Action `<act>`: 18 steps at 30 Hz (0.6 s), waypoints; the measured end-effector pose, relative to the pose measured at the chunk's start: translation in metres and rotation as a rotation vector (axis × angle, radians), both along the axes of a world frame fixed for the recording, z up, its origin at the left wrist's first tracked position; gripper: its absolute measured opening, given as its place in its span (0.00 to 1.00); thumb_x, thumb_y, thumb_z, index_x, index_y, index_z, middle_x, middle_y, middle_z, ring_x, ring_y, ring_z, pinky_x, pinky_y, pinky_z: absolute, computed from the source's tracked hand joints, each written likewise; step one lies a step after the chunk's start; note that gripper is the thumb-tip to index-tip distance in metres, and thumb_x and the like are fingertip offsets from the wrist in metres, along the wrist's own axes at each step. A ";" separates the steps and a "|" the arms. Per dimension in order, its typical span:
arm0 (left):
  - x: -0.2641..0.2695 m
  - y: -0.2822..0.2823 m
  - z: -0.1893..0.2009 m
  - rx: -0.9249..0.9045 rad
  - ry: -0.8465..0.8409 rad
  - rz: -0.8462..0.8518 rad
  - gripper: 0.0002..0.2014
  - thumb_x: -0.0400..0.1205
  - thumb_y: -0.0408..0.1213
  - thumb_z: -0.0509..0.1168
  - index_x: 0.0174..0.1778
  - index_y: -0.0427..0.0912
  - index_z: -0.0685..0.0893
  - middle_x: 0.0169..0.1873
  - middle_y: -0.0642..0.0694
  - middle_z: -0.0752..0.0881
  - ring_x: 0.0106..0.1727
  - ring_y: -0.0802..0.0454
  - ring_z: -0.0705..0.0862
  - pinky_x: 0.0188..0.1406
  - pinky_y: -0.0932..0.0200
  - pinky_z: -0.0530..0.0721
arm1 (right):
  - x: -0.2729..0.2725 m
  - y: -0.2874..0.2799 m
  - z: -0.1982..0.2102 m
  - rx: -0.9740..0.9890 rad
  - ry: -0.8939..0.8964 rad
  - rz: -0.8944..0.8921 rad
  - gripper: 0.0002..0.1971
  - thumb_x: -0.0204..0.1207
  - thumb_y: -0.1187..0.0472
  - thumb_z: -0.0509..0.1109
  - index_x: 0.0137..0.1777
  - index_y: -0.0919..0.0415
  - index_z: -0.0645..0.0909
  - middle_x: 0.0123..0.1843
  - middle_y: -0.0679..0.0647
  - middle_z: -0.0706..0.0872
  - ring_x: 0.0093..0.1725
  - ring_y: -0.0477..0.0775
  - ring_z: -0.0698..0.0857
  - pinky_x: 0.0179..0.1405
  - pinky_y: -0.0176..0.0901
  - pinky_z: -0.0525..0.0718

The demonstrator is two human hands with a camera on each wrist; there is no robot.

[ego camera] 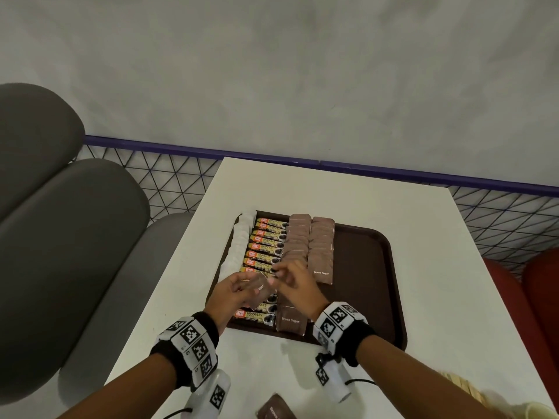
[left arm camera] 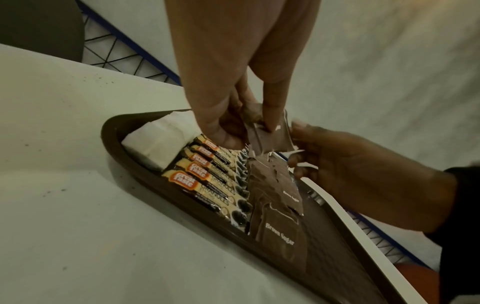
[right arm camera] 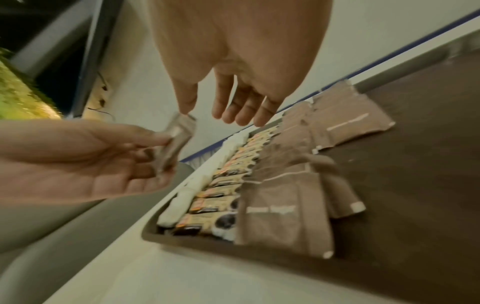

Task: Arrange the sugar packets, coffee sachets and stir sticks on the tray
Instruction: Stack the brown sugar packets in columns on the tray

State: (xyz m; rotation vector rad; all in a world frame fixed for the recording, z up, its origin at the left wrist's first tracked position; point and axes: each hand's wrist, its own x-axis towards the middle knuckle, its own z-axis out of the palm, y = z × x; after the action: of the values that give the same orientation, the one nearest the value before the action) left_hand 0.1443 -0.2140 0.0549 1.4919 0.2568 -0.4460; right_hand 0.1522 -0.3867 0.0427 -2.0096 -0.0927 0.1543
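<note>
Brown sugar packet (ego camera: 259, 290), held in the air just above the near left part of the tray (ego camera: 372, 267), over the coffee sachets. The left hand (ego camera: 233, 293) pinches it between thumb and curled fingers; in the left wrist view the thumb presses on the packet's face. The right hand (ego camera: 295, 282) is just beside the packet, its fingers relaxed and slightly apart; in the right wrist view its thumb tip touches the packet's upper corner, while the other fingers hang free.

Below, the dark brown tray lies on a white table (ego camera: 348, 192). Along its left edge runs a column of white packets (ego camera: 239, 246). Next to them lies a column of yellow and black coffee sachets (ego camera: 267, 240), stacked one overlapping the next. To the right of those are two columns of brown sugar packets (ego camera: 320, 252), also overlapping. The right part of the tray is bare.

On the table near the person, another brown packet (ego camera: 276, 408) lies at the bottom edge of the head view. Pale wooden stir sticks (ego camera: 459, 385) show at the lower right, partly hidden by the right forearm. Grey cushioned seating (ego camera: 60, 222) stands left of the table.
</note>
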 end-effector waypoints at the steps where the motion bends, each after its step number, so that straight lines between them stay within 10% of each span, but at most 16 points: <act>1: 0.000 -0.001 0.001 0.005 -0.014 -0.007 0.16 0.77 0.25 0.69 0.61 0.36 0.81 0.53 0.40 0.86 0.53 0.46 0.85 0.47 0.56 0.85 | -0.001 0.006 -0.002 0.010 0.020 0.031 0.12 0.75 0.59 0.71 0.57 0.60 0.81 0.44 0.44 0.75 0.42 0.40 0.75 0.46 0.32 0.76; 4: -0.001 -0.004 0.002 0.003 -0.043 -0.007 0.15 0.75 0.27 0.71 0.57 0.38 0.82 0.50 0.42 0.87 0.51 0.47 0.85 0.44 0.60 0.85 | -0.003 0.015 -0.003 0.086 0.074 0.036 0.02 0.74 0.64 0.70 0.46 0.58 0.81 0.39 0.50 0.81 0.40 0.49 0.79 0.46 0.48 0.81; 8: -0.003 -0.002 0.001 0.056 -0.019 -0.050 0.23 0.65 0.40 0.79 0.53 0.37 0.84 0.48 0.44 0.89 0.51 0.50 0.87 0.44 0.60 0.82 | -0.006 0.009 -0.004 0.249 0.120 -0.062 0.04 0.75 0.70 0.69 0.44 0.61 0.80 0.36 0.51 0.81 0.36 0.41 0.81 0.39 0.31 0.80; 13: 0.000 -0.004 -0.001 0.091 -0.033 -0.133 0.16 0.75 0.26 0.71 0.58 0.38 0.80 0.46 0.40 0.87 0.48 0.49 0.85 0.43 0.63 0.81 | -0.009 -0.010 -0.006 0.226 0.151 -0.117 0.05 0.75 0.68 0.69 0.43 0.57 0.81 0.38 0.49 0.82 0.39 0.43 0.81 0.41 0.29 0.79; 18: -0.008 0.005 -0.009 0.089 0.012 -0.212 0.16 0.76 0.25 0.71 0.59 0.39 0.81 0.50 0.41 0.87 0.51 0.53 0.85 0.40 0.71 0.82 | 0.006 -0.061 -0.009 0.096 0.127 -0.552 0.02 0.75 0.64 0.70 0.46 0.61 0.82 0.44 0.55 0.85 0.45 0.52 0.82 0.46 0.40 0.76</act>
State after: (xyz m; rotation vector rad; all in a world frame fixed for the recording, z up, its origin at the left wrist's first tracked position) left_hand 0.1365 -0.2090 0.0460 1.6117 0.1289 -0.6200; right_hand 0.1581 -0.4473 0.0333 -1.8524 0.5219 -0.0746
